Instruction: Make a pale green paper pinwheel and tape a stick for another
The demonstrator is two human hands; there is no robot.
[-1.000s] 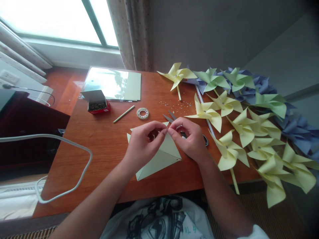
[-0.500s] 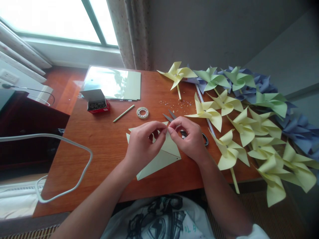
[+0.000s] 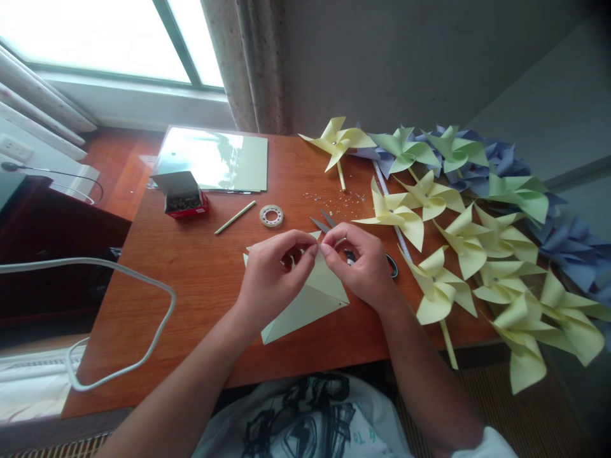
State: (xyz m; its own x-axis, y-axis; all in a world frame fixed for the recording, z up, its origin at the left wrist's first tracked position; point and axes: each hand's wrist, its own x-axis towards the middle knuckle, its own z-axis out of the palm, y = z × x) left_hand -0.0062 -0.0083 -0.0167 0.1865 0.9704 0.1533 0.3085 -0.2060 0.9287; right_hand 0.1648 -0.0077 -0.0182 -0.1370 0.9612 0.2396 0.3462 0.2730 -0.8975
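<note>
A pale yellow sheet of paper (image 3: 310, 300), cut and partly folded, lies near the front of the wooden table (image 3: 191, 280). My left hand (image 3: 274, 277) and my right hand (image 3: 360, 264) meet above its middle, thumb and forefinger of each pinched together where the tips touch. Whatever small thing sits between the fingertips is too small to make out. The sheet's lower corner points toward the table's front edge. Scissors (image 3: 329, 224) lie just behind my right hand, their handles half hidden under it.
Several finished paper pinwheels, yellow (image 3: 396, 213), green (image 3: 405, 149) and blue (image 3: 573, 245), cover the table's right side. A tape roll (image 3: 271, 216), a thin stick (image 3: 235, 217), a red box of pins (image 3: 184, 200), stacked paper sheets (image 3: 214, 159) and scattered beads (image 3: 341, 200) lie behind.
Both hands stay pinched at the sheet's middle with only slight finger shifts. The view has drifted a little.
</note>
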